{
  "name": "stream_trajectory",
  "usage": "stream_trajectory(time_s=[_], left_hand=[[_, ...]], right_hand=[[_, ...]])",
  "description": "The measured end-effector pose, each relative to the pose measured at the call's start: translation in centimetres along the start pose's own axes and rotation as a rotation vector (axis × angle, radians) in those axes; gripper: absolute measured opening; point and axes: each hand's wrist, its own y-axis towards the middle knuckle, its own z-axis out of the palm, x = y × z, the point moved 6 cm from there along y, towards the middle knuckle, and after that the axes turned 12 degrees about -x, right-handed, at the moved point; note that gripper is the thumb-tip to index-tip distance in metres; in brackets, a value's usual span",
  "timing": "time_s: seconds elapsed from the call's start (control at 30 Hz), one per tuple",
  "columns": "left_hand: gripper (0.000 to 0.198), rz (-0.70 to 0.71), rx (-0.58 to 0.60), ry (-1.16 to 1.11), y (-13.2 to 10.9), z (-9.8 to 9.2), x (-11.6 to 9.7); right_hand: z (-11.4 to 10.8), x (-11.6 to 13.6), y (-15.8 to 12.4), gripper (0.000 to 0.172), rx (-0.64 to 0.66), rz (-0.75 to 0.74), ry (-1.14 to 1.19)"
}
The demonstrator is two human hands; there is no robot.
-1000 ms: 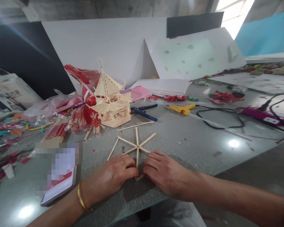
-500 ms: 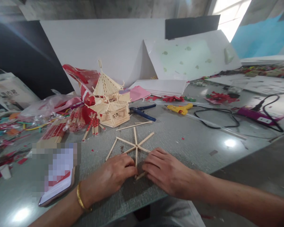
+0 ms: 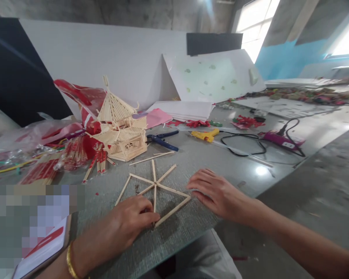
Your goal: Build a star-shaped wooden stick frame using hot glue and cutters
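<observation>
A flat star of thin wooden sticks [image 3: 155, 184] lies on the grey table [image 3: 209, 162] close to its near edge. My left hand [image 3: 133, 219] rests curled on the table, its fingertips pressed on the lower tip of the star where two sticks meet. My right hand [image 3: 215, 190] lies to the right of the star with its fingers stretched out and apart, holding nothing; its fingertips are near the end of the stick that forms the star's lower right edge.
A small wooden-stick pagoda model [image 3: 119, 128] stands behind the star, with red-wrapped stick bundles [image 3: 72, 155] to its left. Blue-handled pliers [image 3: 163, 139], a yellow glue gun [image 3: 205, 135] with black cable, and a purple power strip [image 3: 279, 140] lie further back. A phone [image 3: 40, 248] sits at the near left.
My right hand has moved away to the right and opened out. A stick now lies along the star's lower right edge. The camera view has turned to the right.
</observation>
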Motion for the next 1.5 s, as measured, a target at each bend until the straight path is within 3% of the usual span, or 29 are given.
stream_trajectory(time_s=[0.17, 0.33, 0.57, 1.0, 1.5], left_hand=[[0.028, 0.027, -0.055, 0.018, 0.0, 0.3, 0.2], [0.023, 0.051, -0.135, 0.027, 0.3, 0.1, -0.1], [0.027, -0.003, -0.035, -0.013, 0.3, 0.1, 0.0], [0.024, 0.011, -0.075, -0.006, 0.4, 0.6, 0.7], [0.025, 0.046, -0.101, 0.033, 0.6, 0.2, 0.2]], right_hand=[[0.3, 0.5, -0.2, 0.020, 0.011, -0.006, 0.037], [1.8, 2.1, 0.0, 0.020, 0.106, -0.024, 0.060], [4.3, 4.4, 1.0, 0.021, 0.211, -0.133, 0.049], [5.4, 3.6, 0.5, 0.023, 0.202, -0.151, 0.081], [5.2, 3.8, 0.4, 0.023, 0.174, -0.166, 0.091]])
